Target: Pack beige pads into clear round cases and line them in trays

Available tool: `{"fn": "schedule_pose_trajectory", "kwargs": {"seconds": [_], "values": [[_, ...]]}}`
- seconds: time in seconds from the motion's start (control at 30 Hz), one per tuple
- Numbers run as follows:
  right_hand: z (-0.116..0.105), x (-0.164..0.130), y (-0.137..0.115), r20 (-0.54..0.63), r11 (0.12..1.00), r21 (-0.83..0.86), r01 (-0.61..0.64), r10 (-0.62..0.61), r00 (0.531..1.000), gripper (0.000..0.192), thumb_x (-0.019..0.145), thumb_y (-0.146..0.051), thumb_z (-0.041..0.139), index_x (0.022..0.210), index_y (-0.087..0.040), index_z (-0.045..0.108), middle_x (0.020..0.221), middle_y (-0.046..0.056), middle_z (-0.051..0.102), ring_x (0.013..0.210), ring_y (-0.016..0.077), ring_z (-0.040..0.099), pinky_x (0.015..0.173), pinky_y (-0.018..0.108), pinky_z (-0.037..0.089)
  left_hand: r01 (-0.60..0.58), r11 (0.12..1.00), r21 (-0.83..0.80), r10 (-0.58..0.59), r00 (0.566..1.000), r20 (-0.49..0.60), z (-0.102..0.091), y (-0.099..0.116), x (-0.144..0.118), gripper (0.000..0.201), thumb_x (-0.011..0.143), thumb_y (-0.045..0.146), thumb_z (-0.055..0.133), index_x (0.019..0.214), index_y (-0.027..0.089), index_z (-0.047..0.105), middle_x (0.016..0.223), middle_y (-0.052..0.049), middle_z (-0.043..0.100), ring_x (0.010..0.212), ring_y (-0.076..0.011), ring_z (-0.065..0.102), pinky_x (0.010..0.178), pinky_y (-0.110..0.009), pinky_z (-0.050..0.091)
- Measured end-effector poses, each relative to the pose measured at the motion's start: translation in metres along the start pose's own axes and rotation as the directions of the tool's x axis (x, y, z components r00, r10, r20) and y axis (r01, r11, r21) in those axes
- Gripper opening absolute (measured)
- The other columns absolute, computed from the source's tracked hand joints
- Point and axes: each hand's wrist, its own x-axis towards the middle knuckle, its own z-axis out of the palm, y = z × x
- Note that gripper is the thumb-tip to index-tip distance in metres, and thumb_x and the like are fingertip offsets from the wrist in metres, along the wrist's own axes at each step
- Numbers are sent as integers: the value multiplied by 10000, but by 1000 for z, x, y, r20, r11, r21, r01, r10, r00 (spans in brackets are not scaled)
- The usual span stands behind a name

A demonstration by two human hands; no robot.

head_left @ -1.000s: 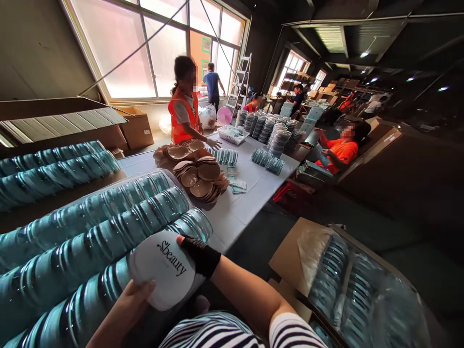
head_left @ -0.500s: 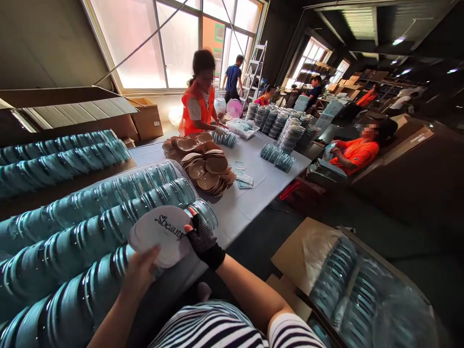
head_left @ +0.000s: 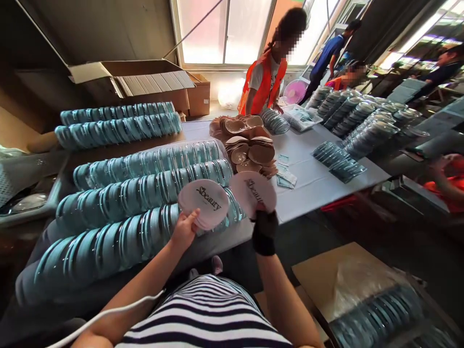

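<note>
The left hand (head_left: 184, 231) is gripping 1 white disc (head_left: 205, 203); the gloved right hand (head_left: 264, 227) is gripping another white disc (head_left: 253, 192), above the teal stacks (head_left: 137, 193) on the tabletop (head_left: 311, 181).

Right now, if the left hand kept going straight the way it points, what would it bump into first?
Probably the long rows of stacked teal round lids on the table. The left hand, holding a round white "Sbeauty" card, points up and forward at them, though depth is unclear.
</note>
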Motion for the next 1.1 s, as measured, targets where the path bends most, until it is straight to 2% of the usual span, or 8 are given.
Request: {"fn": "schedule_pose_trajectory", "kwargs": {"seconds": [0.1, 0.2, 0.3, 0.47, 0.6, 0.67, 1.0, 1.1], "values": [[-53, 24, 15, -53, 944, -318, 91, -113, 992, 448, 812, -505, 494, 889, -111, 692, 788, 136, 709, 657, 208, 617, 541, 285, 461, 67, 987, -146, -66, 998, 16, 27, 13, 23, 318, 692, 149, 787, 990, 166, 678, 857, -21, 749, 745, -154, 703, 634, -223, 564], [-89, 16, 30, 124, 796, -545, 264, -236, 964, 469, 884, -505, 440, 858, -131, 723, 753, 135, 714, 643, 200, 627, 558, 266, 436, 158, 963, -218, -135, 984, 116, 72, 8, 53, 281, 767, 115, 712, 1040, 155, 660, 866, -27, 753, 774, -161, 715, 689, -256, 585], [-101, 0, 42, 285, 668, -602, 437, -331, 899, 488, 961, -463, 372, 869, -151, 737, 739, 112, 723, 629, 170, 638, 575, 236, 421, 234, 945, -227, -198, 965, 170, 114, -19, 79, 282, 810, 86, 655, 1086, 145, 656, 884, -26, 758, 803, -147, 717, 758, -244, 577], [-68, 3, 49, 476, 551, -669, 499, -198, 857, 420, 1001, -360, 334, 999, -150, 697, 792, 115, 735, 681, 174, 670, 598, 235, 412, 369, 911, -186, -355, 929, 102, 137, -60, 102, 283, 845, 64, 611, 1111, 145, 664, 892, -27, 762, 773, -127, 716, 721, -206, 557], [-25, 24, 44, 597, 490, -728, 480, 107, 795, 320, 988, -360, 409, 1135, -139, 587, 821, 122, 728, 710, 201, 689, 578, 252, 392, 376, 911, -170, -364, 926, 95, 128, -63, 103, 279, 842, 55, 626, 1104, 140, 668, 880, -22, 759, 728, -109, 707, 686, -183, 544], [-15, 31, 42, 597, 492, -741, 457, 171, 784, 293, 992, -380, 414, 1118, -160, 562, 813, 97, 722, 722, 200, 695, 571, 247, 371, 366, 917, -157, -353, 930, 108, 125, -60, 101, 286, 842, 54, 629, 1113, 135, 666, 894, -25, 761, 744, -110, 709, 705, -187, 545], [0, 34, 66, 558, 593, -687, 421, 59, 828, 200, 949, -251, 440, 992, -166, 616, 897, 104, 733, 788, 177, 685, 628, 224, 373, 358, 920, -156, -346, 933, 100, 129, -58, 92, 289, 869, 46, 578, 1139, 114, 657, 959, -54, 760, 875, -141, 712, 790, -213, 559], [5, 29, 69, 534, 805, -569, 169, 205, 820, 261, 948, -280, 390, 1058, -154, 589, 846, 109, 721, 711, 171, 674, 612, 233, 416, 341, 928, -153, -327, 939, 108, 130, -58, 89, 297, 858, 42, 593, 1138, 118, 656, 932, -49, 761, 875, -136, 710, 807, -207, 557]]}}
